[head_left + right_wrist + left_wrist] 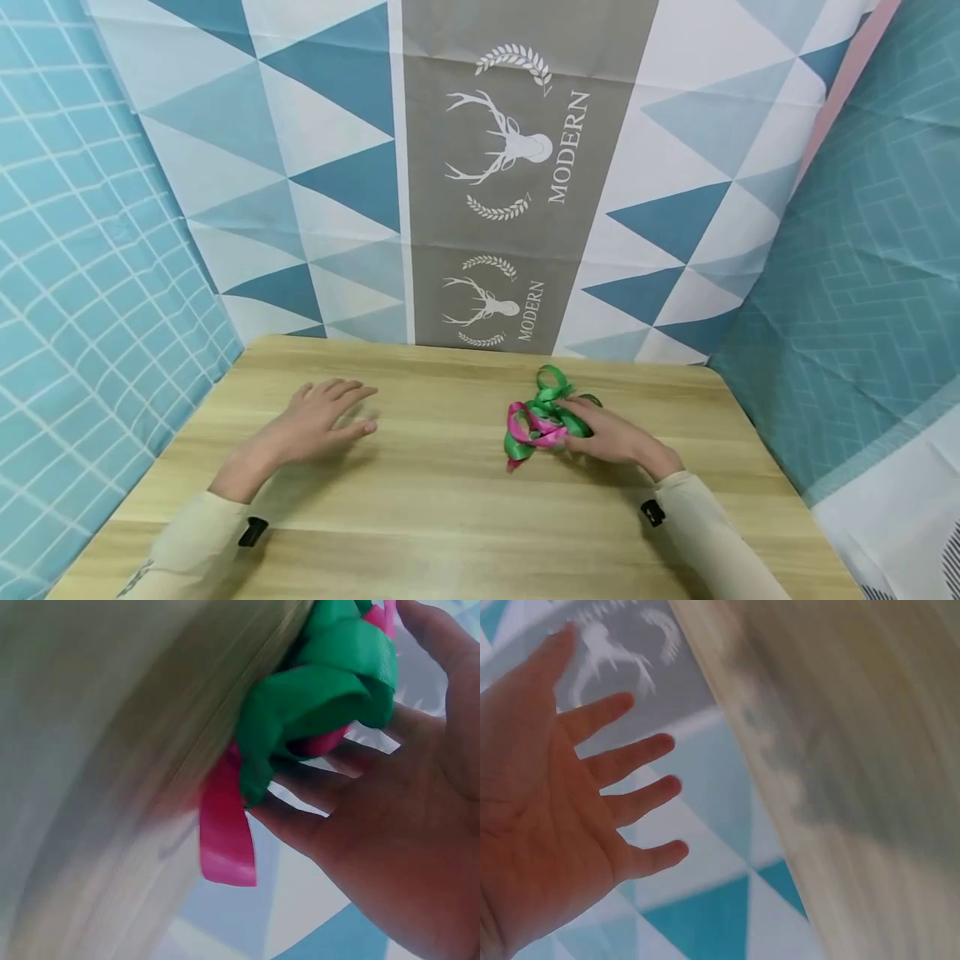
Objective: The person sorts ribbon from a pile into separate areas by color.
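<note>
On the wooden table, a loose tangle of green ribbon and pink ribbon lies right of the middle. My right hand is at its right side, thumb by the pink loop and the fingers reaching over the green. In the right wrist view those fingers look spread and fairly straight behind the green ribbon, which hides their tips. A flat pink end juts out below. Off to the left, my left hand hovers over the table, its fingers spread and holding nothing.
A patterned cloth with deer heads and triangles hangs behind the table's far edge. Blue checked cloth flanks the left side, teal cloth the right. A black clip sits at the left cuff, another at the right.
</note>
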Demonstrator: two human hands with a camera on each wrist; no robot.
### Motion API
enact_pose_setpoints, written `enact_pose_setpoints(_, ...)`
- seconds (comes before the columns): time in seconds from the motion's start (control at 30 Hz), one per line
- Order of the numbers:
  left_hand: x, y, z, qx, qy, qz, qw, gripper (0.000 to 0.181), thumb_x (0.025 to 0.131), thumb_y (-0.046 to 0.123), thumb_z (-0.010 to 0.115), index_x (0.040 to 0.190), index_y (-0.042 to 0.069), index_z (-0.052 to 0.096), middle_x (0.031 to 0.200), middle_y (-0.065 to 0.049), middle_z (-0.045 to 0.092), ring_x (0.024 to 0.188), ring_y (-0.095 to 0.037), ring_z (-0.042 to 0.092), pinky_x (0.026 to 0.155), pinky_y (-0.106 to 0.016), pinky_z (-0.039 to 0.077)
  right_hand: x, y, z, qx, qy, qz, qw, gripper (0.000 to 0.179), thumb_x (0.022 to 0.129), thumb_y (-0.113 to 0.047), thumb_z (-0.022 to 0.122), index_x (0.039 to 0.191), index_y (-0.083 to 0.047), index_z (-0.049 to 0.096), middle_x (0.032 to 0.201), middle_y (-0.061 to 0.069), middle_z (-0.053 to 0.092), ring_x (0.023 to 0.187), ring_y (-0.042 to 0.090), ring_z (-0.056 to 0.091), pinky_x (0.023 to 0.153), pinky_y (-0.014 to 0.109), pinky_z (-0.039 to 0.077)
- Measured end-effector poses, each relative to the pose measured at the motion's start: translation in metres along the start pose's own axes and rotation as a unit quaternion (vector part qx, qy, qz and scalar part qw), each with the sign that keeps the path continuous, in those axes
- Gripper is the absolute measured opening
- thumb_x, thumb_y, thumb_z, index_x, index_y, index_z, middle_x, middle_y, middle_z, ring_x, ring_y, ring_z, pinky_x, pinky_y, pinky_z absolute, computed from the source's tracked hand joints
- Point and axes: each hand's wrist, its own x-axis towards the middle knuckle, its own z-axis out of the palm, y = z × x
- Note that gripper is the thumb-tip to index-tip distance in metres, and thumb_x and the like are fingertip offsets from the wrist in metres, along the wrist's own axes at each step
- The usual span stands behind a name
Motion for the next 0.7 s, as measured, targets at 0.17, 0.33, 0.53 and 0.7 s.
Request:
enact_pose_setpoints(0.17, 0.004, 0.045, 0.000, -0.017, -0.034, 0.066, 0.9971, 0.052, 0.102, 0.045, 0.061, 0.142, 0.013, 0.059, 0.145, -0.015, 0.053, 0.135, -0.039, 0.046, 0.105, -0.068, 0.030, -0.001, -0.031, 0.012, -0.001, -0.014, -0.016, 0.9998, 0.071, 0.100, -0.049, 0.063, 0.156, -0.013, 0.041, 0.159, 0.021, 0.033, 0.142, 0.041, 0.036, 0.109, 0.059, 0.033)
enact_pose_setpoints(0.33, 0.014, 0.087, 0.008, -0.033, -0.068, 0.108, 0.9912, 0.052, 0.102, 0.044, 0.061, 0.144, 0.014, 0.057, 0.145, -0.011, 0.054, 0.134, -0.034, 0.047, 0.108, -0.063, 0.031, -0.002, -0.058, 0.014, -0.008, -0.041, -0.041, 0.9983, 0.069, 0.101, -0.047, 0.061, 0.158, -0.014, 0.039, 0.159, 0.018, 0.034, 0.142, 0.037, 0.036, 0.110, 0.056, 0.033)
enact_pose_setpoints(0.53, 0.026, 0.137, 0.038, -0.060, -0.073, 0.124, 0.9878, 0.048, 0.097, 0.044, 0.069, 0.136, 0.018, 0.060, 0.136, -0.001, 0.058, 0.130, -0.026, 0.050, 0.109, -0.059, 0.032, -0.004, -0.081, 0.015, -0.037, -0.074, -0.065, 0.9945, 0.064, 0.103, -0.040, 0.061, 0.155, -0.008, 0.042, 0.153, 0.016, 0.043, 0.139, 0.034, 0.042, 0.109, 0.052, 0.036)
enact_pose_setpoints(0.7, 0.028, 0.163, 0.061, -0.017, -0.074, 0.131, 0.9885, 0.027, 0.092, 0.044, 0.075, 0.106, 0.022, 0.067, 0.120, 0.003, 0.057, 0.116, -0.025, 0.054, 0.103, -0.057, 0.037, -0.016, -0.090, 0.017, -0.086, -0.069, -0.042, 0.9930, 0.059, 0.102, -0.041, 0.062, 0.151, -0.010, 0.049, 0.146, 0.011, 0.054, 0.133, 0.031, 0.051, 0.105, 0.051, 0.041)
